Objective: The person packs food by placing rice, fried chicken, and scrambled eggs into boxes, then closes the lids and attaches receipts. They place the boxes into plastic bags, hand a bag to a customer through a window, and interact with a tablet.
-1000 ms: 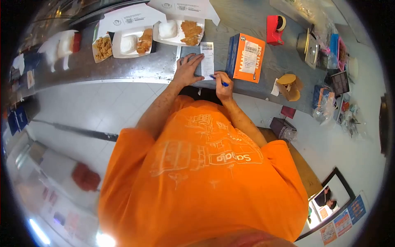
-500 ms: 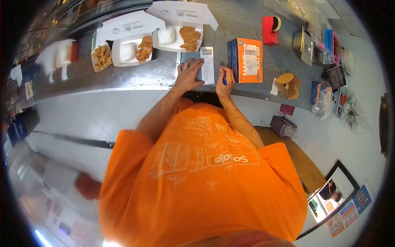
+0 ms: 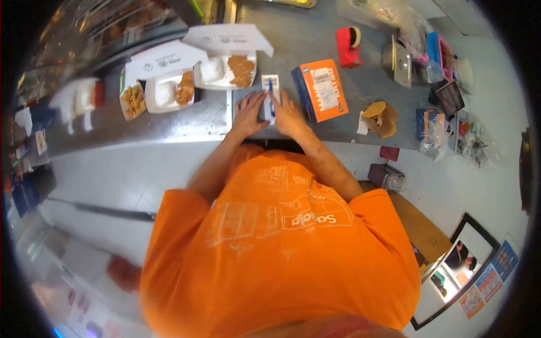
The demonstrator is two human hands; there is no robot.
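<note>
A printed paper slip (image 3: 274,78) lies on the grey counter in front of me. My left hand (image 3: 248,117) rests flat at its left edge, fingers stretched out and slightly apart. Over the slip's right side, my right hand (image 3: 289,117) grips a blue pen (image 3: 271,85), which lies across the paper. My fingers partly cover the slip. Just right of my right hand stands an orange and dark blue box (image 3: 321,90) with a printed label on its top.
Two open white boxes hold rice and fried food (image 3: 240,70), left of the slip. A smaller carton (image 3: 133,101) of fried pieces sits beside them. A red tape dispenser (image 3: 348,48), a brown paper container (image 3: 380,119) and a metal pan (image 3: 401,62) are to the right.
My right hand has moved left onto the slip with the pen, from beside the orange box. My left hand stays at the slip's left edge. The camera view has shifted slightly.
</note>
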